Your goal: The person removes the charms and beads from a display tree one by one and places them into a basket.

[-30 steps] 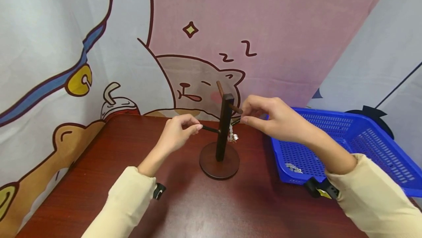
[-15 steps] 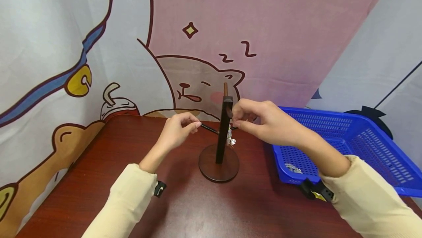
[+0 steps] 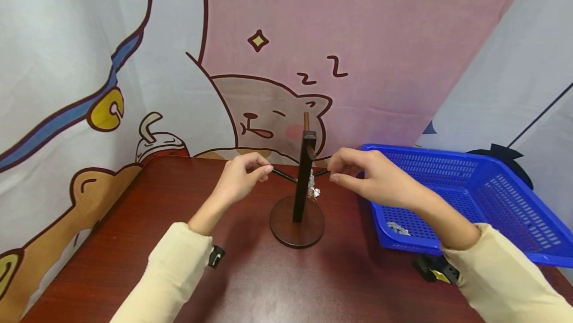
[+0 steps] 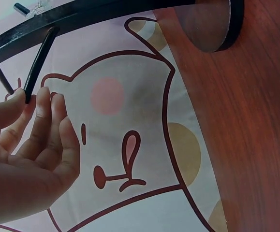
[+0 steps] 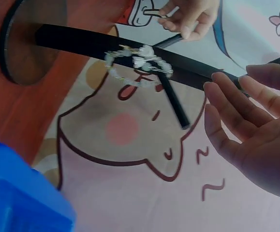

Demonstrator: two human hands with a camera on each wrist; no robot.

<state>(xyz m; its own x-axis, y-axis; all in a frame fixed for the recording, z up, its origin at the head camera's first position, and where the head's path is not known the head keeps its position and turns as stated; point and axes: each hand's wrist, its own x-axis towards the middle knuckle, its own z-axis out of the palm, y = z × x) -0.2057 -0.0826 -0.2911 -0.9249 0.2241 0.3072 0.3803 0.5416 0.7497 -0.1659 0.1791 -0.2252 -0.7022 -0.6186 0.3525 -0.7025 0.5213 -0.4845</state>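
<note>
A dark wooden stand point(image 3: 304, 178) with a round base point(image 3: 297, 236) stands upright on the table, with pegs sticking out of its post. My left hand point(image 3: 239, 176) pinches the end of the lower left peg point(image 4: 40, 63) between thumb and fingers. Around the lower right peg point(image 5: 176, 104) hangs a bracelet of clear, pale beads with white flower charms point(image 5: 143, 59). Near this peg's tip is my right hand point(image 3: 376, 176); its fingers are loosely bent and hold nothing in the right wrist view. The post partly hides the bracelet in the head view.
A blue plastic basket point(image 3: 380, 218) stands on the right of the table, under my right forearm. Pale beaded pieces point(image 3: 397, 228) lie in its near left corner. Behind the reddish-brown table point(image 3: 250, 288) hangs a cartoon-printed cloth point(image 3: 380, 39).
The stand has turned slightly, swinging its upper pegs in line with the post. My right hand moved left to the post, then back right. My left hand kept its pinch on the peg.
</note>
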